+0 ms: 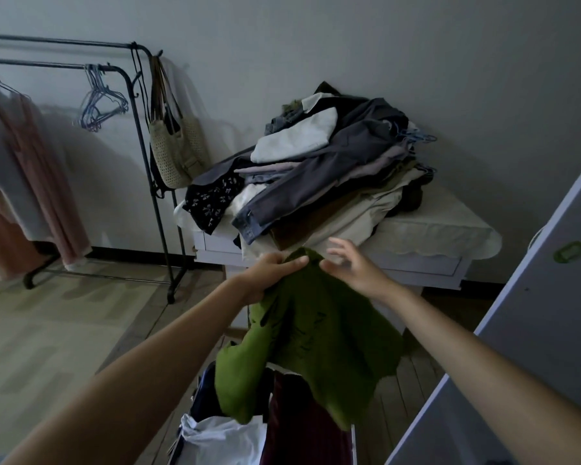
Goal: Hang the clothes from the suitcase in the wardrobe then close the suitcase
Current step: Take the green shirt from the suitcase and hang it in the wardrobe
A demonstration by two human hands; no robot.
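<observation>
The left hand point(269, 275) grips the top of a green shirt point(306, 344), held up above the open suitcase point(222, 437). The right hand point(353, 266) touches its edge, fingers point(341, 245) loosely spread. Dark marks on the shirt are unreadable.

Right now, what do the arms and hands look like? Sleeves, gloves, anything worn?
Both forearms are bare up to the frame edge, so no sleeves show. The left hand and right hand wear no gloves. No watch, bracelet or ring is visible on either wrist or the fingers in view. No markings or bandages show.
</observation>
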